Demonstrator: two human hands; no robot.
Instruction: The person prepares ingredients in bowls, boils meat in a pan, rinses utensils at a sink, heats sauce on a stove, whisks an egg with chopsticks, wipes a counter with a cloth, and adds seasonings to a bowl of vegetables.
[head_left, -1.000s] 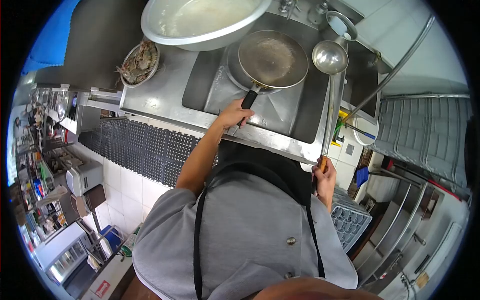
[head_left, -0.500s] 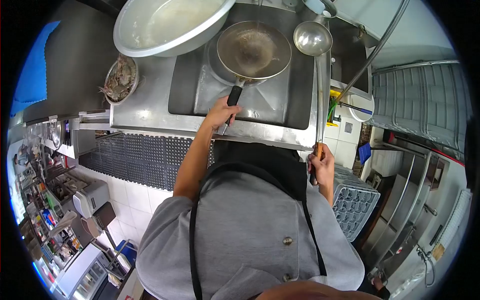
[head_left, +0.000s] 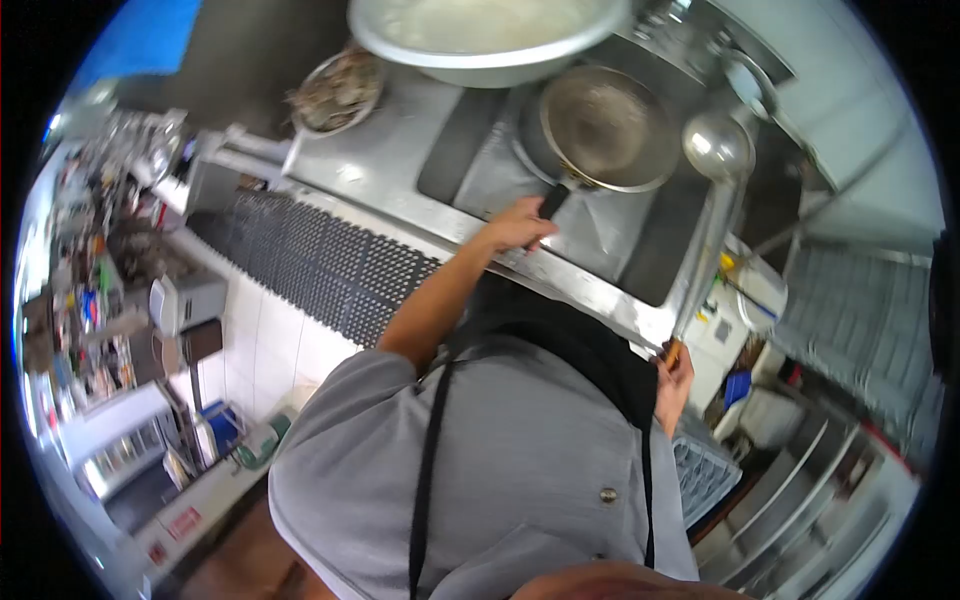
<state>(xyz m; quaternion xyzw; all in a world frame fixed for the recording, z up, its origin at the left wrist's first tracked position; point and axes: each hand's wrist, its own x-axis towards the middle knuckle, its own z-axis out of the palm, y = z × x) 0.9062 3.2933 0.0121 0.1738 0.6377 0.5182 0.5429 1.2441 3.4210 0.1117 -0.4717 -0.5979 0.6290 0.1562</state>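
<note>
My left hand (head_left: 520,225) is closed round the black handle of a frying pan (head_left: 608,135). The pan stands level over the sink basin (head_left: 480,190), and its inside looks wet and brownish. Down by my right side, my right hand (head_left: 675,375) grips the wooden end of a long metal ladle (head_left: 708,225). The ladle's round bowl lies to the right of the pan, near a small metal pot (head_left: 765,85). Slight motion blur softens the fingers of both hands.
A large white tub (head_left: 490,65) with cloudy liquid stands behind the pan. Left of it is a bowl of raw shrimp (head_left: 340,95). The steel counter edge (head_left: 400,210) runs before me. A perforated black mat (head_left: 310,255) and a grey crate (head_left: 705,455) are on the floor.
My view has turned, so the counter, pan and tub appear tilted and further right. Both hands keep their holds on the pan and the ladle.
</note>
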